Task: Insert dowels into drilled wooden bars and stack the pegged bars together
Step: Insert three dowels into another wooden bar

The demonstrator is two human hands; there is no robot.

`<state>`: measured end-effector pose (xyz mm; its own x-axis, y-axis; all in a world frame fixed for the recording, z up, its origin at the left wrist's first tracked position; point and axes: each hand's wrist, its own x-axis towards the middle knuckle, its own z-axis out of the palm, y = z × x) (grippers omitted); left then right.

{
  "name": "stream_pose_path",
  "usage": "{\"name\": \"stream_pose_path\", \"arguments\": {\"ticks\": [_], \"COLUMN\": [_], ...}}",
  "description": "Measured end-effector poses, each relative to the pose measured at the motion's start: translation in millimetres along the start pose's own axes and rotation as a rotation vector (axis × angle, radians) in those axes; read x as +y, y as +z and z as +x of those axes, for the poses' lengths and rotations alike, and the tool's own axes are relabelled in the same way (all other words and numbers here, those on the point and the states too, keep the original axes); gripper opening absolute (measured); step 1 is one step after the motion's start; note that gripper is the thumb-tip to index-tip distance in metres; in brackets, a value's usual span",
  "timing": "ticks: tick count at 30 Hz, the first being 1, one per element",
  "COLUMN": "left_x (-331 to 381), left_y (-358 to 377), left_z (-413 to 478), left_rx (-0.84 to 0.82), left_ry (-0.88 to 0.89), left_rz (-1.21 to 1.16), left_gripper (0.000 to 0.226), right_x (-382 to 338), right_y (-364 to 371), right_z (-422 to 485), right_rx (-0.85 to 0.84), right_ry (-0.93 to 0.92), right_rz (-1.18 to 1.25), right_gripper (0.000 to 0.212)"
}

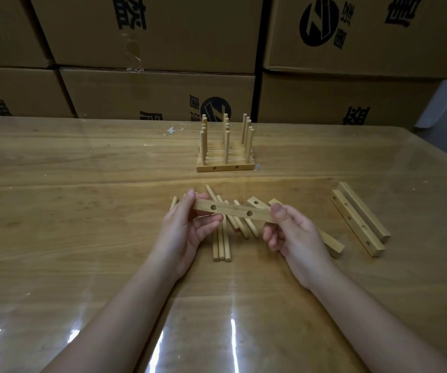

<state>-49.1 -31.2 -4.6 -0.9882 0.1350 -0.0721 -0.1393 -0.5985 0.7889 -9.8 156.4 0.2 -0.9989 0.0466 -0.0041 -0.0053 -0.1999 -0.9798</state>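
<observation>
Now at the pegging step: holding one drilled bar [233, 210] level just above the surface [82, 211], left hand [187, 227] pinching its left end, right hand [292, 235] pinching its right end, each grip closed on the wood by thumb and fingertips, nothing else in either. Showing two open holes on the face toward the camera, no dowel in them yet. Lying loose right beneath: a scatter of dowels [221, 246], plus a second bar [334, 246] partly hidden by the right hand. Resting near the right edge, side by side: two spare bars [355, 223]. Standing further back: the stack [225, 167] of pegged bars, pegs upright. Next, probably: freeing one hand, picking a dowel, lining it square with a hole and pressing it home. Behind the surface, cardboard boxes [149, 36], closed, contents unseen
</observation>
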Motion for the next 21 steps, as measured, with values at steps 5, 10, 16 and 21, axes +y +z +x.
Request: {"name": "stream_pose_path", "arguments": {"ticks": [5,10,16,21], "left_x": [1,-5,0,1], "left_y": [-4,1,2,-1], "left_z": [-1,-6,-7,-2], "left_rx": [-0.065,-0.220,-0.212,-0.147], "left_ry": [-0.037,-0.052,-0.056,-0.061], "left_rz": [-0.029,0.284,0.175,0.070], "left_gripper": [0.035,0.039,0.040,0.026], "right_x": [-3,0,7,9], "right_y": [-2,5,7,3], "right_z": [1,-4,-5,-2], "right_rx": [-0.032,-0.163,-0.165,-0.017], "right_ry": [0.043,-0.021,-0.194,-0.408], "right_rz": [0.154,-0.173,-0.486,-0.857], "right_gripper": [0.033,0.039,0.024,0.028]}}
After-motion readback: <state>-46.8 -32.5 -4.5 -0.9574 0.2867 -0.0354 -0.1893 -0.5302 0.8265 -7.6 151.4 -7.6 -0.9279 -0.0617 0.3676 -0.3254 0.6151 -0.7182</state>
